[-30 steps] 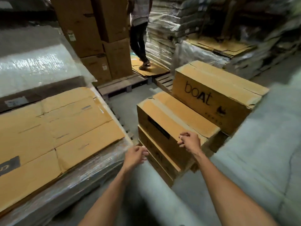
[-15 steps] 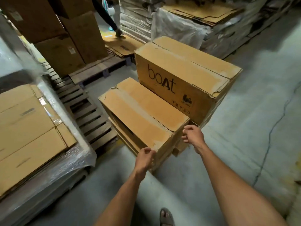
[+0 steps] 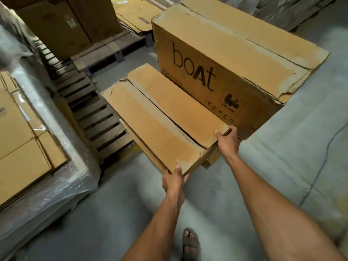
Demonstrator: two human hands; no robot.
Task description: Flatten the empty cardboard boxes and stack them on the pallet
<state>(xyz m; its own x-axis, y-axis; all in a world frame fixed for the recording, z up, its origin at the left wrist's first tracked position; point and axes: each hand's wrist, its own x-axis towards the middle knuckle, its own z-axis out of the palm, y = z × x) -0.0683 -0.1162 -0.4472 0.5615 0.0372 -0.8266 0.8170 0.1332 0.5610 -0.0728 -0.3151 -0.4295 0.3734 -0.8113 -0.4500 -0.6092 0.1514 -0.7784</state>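
Brown corrugated cardboard fills the middle of the frame: a long, low brown cardboard box (image 3: 162, 121) with its 2 top flaps parted along a dark seam. We hold it by its near end. Our left hand (image 3: 174, 180), at lower centre, has its grip pinched on the near left corner, thumb on top and fingers curled underneath. Our right hand (image 3: 228, 142), to the right of centre, has its grip clamped over the near right corner, thumb on the flap.

Just behind this box, touching it, stands a taller brown cardboard box printed "boAt" in black letters (image 3: 216, 53), in the upper right, with torn top edges.

Left of the low box lies a dark wooden slatted pallet (image 3: 90, 108) on the grey concrete floor (image 3: 282, 157). At far left sits a stack of flattened brown cardboard sheets wrapped in clear plastic film (image 3: 24, 140). Our sandalled foot (image 3: 190, 243) shows at the bottom edge.
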